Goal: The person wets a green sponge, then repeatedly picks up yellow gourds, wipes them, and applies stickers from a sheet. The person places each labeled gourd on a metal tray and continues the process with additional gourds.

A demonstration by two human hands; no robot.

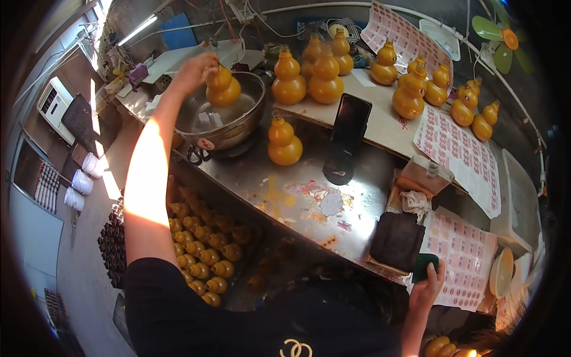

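Up at the far left, my left hand (203, 66) grips the neck of a yellow gourd-shaped bottle (223, 89). That bottle hangs over a steel bowl (250, 122) with what looks like clear liquid inside. On the metal table just right of the bowl stands another yellow gourd bottle (284, 143), upright. My right hand (427, 290), low at the right, has its thumb and fingers closed on a small flat dark green piece (424, 267). Beside it lies a dark folded cloth (397, 241) on a block.
A phone (351, 122) stands on a round base mid-table. Several gourd bottles (409, 98) line the raised back shelf, near printed label sheets (458, 154). Below left, a crate holds many bottles (202, 256). More label sheets (461, 256) lie at right. A green fan (505, 38) is at upper right.
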